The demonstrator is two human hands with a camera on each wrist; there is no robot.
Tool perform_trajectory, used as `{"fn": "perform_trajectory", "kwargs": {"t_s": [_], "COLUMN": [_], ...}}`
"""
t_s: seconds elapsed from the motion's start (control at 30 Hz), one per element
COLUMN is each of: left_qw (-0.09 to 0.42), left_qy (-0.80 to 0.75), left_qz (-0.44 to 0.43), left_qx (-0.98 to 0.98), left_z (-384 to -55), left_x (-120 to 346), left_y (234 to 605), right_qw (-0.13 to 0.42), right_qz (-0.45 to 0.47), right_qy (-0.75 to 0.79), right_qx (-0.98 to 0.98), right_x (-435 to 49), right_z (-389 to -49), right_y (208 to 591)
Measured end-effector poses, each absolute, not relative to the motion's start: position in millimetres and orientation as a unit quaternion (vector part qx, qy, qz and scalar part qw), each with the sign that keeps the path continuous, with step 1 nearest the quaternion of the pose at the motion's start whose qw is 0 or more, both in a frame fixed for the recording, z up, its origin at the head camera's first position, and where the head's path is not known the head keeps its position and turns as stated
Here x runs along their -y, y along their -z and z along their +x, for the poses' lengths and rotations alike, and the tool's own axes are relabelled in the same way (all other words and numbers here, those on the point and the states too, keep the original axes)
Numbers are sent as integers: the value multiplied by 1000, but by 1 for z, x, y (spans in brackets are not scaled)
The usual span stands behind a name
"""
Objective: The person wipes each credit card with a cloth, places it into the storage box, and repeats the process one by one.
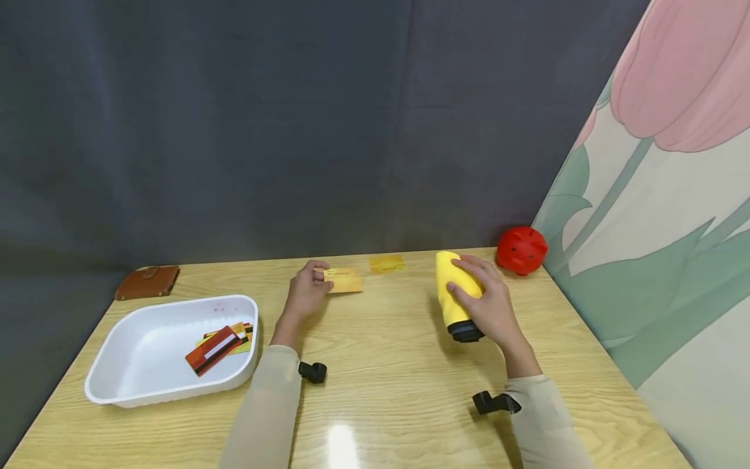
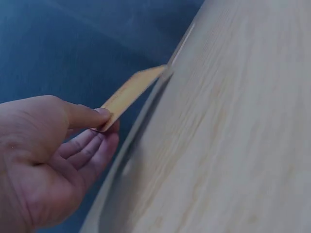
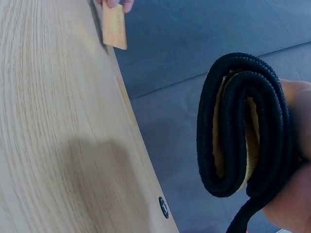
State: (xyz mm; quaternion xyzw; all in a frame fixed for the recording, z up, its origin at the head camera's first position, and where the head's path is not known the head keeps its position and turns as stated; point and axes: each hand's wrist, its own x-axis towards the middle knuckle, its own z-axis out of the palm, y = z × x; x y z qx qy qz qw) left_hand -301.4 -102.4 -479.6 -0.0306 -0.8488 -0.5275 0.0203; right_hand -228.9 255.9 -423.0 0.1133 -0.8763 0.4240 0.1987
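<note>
Dark curtain (image 1: 263,130) across the far side, flower-patterned wall (image 1: 644,260) to the right, pale wood-grain table (image 1: 375,397) in front. On the left of the table, a white tray (image 1: 143,345) with several cards in its right part: on top a red card (image 1: 213,350) with a white strip and a dark stripe, slantwise over orange and yellow-green cards. Just beyond the tray, at the far left, a brown wallet (image 1: 149,282); at the far right, a red piggy bank (image 1: 521,250). Near the far edge, a thin yellow-orange card (image 1: 344,281), tilted off level; just beyond, to the right, flat on the table, a second yellow card (image 1: 387,264). Right of both, above the table, a yellow cloth bundle (image 1: 463,290), folded in layers, black-bordered at the near end. Pinches with the left hand (image 1: 309,286) the left end of the thin card, thumb on one face, fingers behind. Grips with the right hand (image 1: 491,303) the bundle from its right side, thumb and fingers spread apart and clamped round the cloth.
</note>
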Motion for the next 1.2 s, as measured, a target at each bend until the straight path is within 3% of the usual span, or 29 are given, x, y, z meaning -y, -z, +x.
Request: {"fn": "perform_trajectory", "kwargs": {"t_s": [0.53,1.2], "left_qw": [65,99], "left_qy": [625,658], "left_qz": [-75,-106], "left_qx": [775,739], "left_z": [-251,-218], "left_x": [68,56], "left_y": [439,453], "right_qw": [224,203], "right_qz": [141,209], "right_qy": [-433,-418], "right_qx": [862,860], "right_x": [-247,-199], "right_z": [-225,-215], "right_y": [418,427]}}
